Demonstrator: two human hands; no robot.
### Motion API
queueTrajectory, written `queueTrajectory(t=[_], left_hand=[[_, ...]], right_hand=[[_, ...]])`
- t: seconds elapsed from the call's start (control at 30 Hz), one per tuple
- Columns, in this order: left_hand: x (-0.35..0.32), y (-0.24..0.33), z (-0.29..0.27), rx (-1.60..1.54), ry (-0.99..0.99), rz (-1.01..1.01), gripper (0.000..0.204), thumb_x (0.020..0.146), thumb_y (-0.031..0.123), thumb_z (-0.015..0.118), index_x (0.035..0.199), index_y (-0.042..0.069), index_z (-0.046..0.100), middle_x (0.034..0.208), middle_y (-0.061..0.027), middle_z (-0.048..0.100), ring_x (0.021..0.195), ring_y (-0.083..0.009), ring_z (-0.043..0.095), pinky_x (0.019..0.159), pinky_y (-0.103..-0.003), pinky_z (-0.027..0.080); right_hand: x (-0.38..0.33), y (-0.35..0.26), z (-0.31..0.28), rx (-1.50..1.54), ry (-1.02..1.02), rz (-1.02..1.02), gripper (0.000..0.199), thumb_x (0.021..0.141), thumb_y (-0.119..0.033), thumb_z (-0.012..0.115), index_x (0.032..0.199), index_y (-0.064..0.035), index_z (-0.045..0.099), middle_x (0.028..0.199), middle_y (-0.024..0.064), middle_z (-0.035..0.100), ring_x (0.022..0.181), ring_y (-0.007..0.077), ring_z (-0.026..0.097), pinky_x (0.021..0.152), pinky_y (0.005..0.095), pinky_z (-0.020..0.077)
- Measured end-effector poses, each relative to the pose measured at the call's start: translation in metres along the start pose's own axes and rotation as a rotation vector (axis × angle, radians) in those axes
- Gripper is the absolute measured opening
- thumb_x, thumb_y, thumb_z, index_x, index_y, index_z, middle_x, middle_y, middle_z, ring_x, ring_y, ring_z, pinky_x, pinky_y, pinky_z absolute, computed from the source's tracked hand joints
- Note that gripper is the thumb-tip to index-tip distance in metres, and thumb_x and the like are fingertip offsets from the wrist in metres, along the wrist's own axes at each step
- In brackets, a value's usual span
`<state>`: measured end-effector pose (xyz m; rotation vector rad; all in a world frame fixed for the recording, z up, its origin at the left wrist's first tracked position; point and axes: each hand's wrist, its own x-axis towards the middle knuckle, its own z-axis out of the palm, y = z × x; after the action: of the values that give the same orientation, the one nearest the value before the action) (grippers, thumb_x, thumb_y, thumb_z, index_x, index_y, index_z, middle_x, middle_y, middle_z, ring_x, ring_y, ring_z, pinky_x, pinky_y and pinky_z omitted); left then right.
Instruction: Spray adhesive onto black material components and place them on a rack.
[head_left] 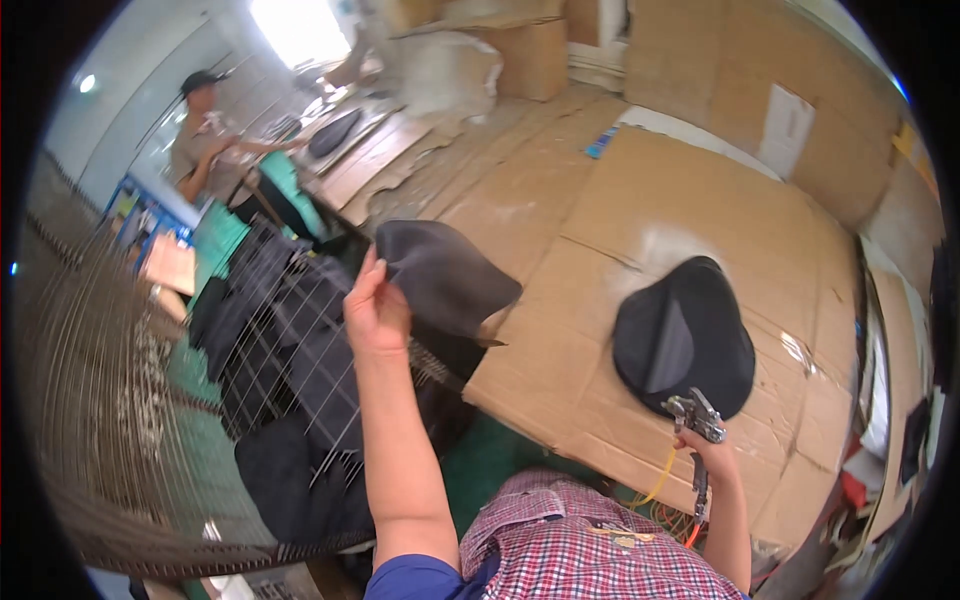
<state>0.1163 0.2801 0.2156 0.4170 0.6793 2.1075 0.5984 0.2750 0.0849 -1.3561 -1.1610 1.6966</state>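
Observation:
My left hand (375,305) is raised and pinches the edge of a dark grey curved fabric piece (445,275), holding it above the wire rack. My right hand (705,450) grips a metal spray gun (697,415) with a yellow hose running down from it. The gun's nozzle sits at the near edge of a black rounded fabric piece (685,335) that lies on the cardboard-covered table (620,230).
A wire rack (290,340) at the left carries several dark fabric pieces. Another person (205,135) stands at a far bench at the upper left. Cardboard boxes (530,55) stand at the back. Clutter lines the table's right edge.

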Motion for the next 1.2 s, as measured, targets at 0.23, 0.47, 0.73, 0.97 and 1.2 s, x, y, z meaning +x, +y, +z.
queueTrajectory(t=[0.23, 0.47, 0.73, 0.97, 1.2], left_hand=[[-0.098, 0.125, -0.136, 0.225, 0.202, 0.360, 0.049, 0.086, 0.003, 0.047, 0.135, 0.005, 0.041, 0.132, -0.0111, 0.049, 0.121, -0.0255, 0.047, 0.102, -0.041, 0.037], [-0.175, 0.122, -0.298, 0.188, 0.995, 0.476, 0.047, 0.091, 0.002, 0.045, 0.136, 0.011, 0.036, 0.126, -0.0173, 0.047, 0.107, -0.0307, 0.053, 0.085, -0.046, 0.048], [-0.164, 0.107, -0.325, 0.347, 1.463, 0.664, 0.048, 0.076, -0.003, 0.052, 0.124, 0.003, 0.048, 0.111, -0.0232, 0.055, 0.087, -0.0338, 0.060, 0.067, -0.044, 0.052], [-0.112, 0.061, -0.249, 1.597, 1.791, 0.345, 0.048, 0.075, 0.028, 0.061, 0.119, 0.011, 0.055, 0.123, -0.0168, 0.050, 0.109, -0.0383, 0.051, 0.084, -0.051, 0.045], [-0.012, -0.052, -0.210, 1.865, 1.316, 0.422, 0.054, 0.073, 0.032, 0.062, 0.124, 0.019, 0.052, 0.135, -0.0063, 0.043, 0.121, -0.0351, 0.042, 0.089, -0.059, 0.037]], right_hand=[[0.009, 0.002, 0.044, -0.064, -0.207, -0.011, 0.034, 0.076, 0.001, 0.064, 0.108, -0.0010, 0.056, 0.083, 0.0029, 0.058, 0.073, 0.0128, 0.058, 0.067, 0.0294, 0.0535], [0.012, -0.005, 0.069, -0.107, -0.254, -0.041, 0.035, 0.076, 0.002, 0.064, 0.110, -0.0016, 0.056, 0.085, 0.0023, 0.058, 0.074, 0.0112, 0.057, 0.069, 0.0291, 0.0541], [-0.013, -0.007, 0.040, -0.108, -0.127, -0.067, 0.037, 0.077, -0.002, 0.065, 0.112, -0.0026, 0.055, 0.088, 0.0011, 0.057, 0.078, 0.0101, 0.057, 0.070, 0.0292, 0.0547], [-0.078, -0.038, -0.017, -0.056, 0.193, -0.133, 0.050, 0.079, -0.002, 0.068, 0.125, -0.0029, 0.048, 0.095, 0.0007, 0.057, 0.084, 0.0099, 0.056, 0.077, 0.0266, 0.0500], [-0.153, -0.069, -0.063, -0.204, 0.514, -0.191, 0.044, 0.081, -0.006, 0.066, 0.121, -0.0001, 0.050, 0.092, 0.0012, 0.058, 0.081, 0.0080, 0.054, 0.073, 0.0245, 0.0465]])
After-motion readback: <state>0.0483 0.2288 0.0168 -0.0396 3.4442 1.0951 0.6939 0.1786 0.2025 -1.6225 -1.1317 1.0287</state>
